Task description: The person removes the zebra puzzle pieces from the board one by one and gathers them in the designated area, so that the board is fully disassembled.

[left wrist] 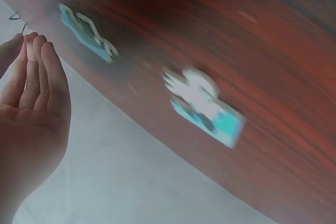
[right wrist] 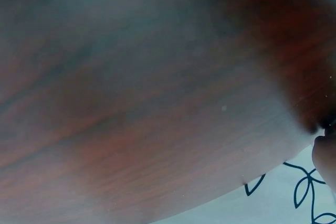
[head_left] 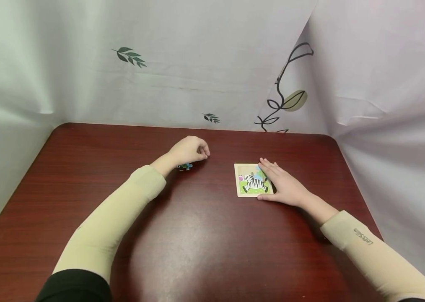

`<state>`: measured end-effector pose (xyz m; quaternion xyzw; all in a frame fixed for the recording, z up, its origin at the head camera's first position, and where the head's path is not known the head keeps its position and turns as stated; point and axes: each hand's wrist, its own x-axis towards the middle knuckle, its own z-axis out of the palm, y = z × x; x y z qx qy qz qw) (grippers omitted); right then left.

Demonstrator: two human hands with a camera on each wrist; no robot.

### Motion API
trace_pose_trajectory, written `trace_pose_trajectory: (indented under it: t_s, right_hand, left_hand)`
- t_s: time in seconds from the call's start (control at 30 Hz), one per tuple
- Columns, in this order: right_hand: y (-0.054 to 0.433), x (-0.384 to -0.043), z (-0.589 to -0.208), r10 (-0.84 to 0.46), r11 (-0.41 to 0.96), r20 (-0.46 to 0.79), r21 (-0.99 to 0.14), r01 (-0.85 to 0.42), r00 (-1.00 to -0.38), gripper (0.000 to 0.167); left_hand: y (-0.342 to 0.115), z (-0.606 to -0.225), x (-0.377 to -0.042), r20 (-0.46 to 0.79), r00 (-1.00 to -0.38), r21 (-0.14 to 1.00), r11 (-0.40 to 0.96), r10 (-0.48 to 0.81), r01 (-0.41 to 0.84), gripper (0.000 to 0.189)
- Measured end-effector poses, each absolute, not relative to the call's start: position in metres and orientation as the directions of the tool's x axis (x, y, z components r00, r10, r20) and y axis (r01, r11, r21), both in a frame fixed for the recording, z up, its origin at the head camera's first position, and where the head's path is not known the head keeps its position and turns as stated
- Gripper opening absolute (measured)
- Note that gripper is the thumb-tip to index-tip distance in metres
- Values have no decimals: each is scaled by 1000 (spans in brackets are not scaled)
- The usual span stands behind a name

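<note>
A small square jigsaw board (head_left: 237,181) with a pale frame and a zebra picture lies right of the table's middle. My right hand (head_left: 286,185) rests at its right side with straight fingers, the fingertips at the top right corner and the thumb at the lower edge. To the left, my left hand (head_left: 189,150) is over the table, its thumb and fingertips brought together. I cannot tell whether a piece is between them. A blue puzzle piece (head_left: 186,167) shows under that wrist. Two loose pieces, one slim (left wrist: 88,34) and one wider (left wrist: 202,103), appear in the left wrist view.
The dark red wooden table (head_left: 182,239) has rounded far corners. A white curtain (head_left: 197,84) with leaf prints hangs behind it and along the sides. In the right wrist view, bare table fills most of the picture, with part of my hand at the right edge.
</note>
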<state>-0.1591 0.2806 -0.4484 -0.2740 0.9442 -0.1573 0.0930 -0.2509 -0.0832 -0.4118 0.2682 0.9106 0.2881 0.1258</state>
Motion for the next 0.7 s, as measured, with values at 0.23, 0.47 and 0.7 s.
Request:
trace_pose_trajectory:
  t_s: [0.23,0.47,0.7]
  right_hand:
    - [280,-158,-450,-548,792,-71,-364,-490,-834,114]
    - [281,-158,-450,-549,791,-58,-356,-497,-834,114]
    - [282,-158,-449,-560,786,-36,-340,-517,-828,113]
  left_hand:
    - [-50,-415,-251,-58,-813,577,684,579,446,7]
    - [-18,-413,-249,-49,-792,565,671,608,480,8]
    - [9,-413,-243,-59,-775,579,654,629,486,9]
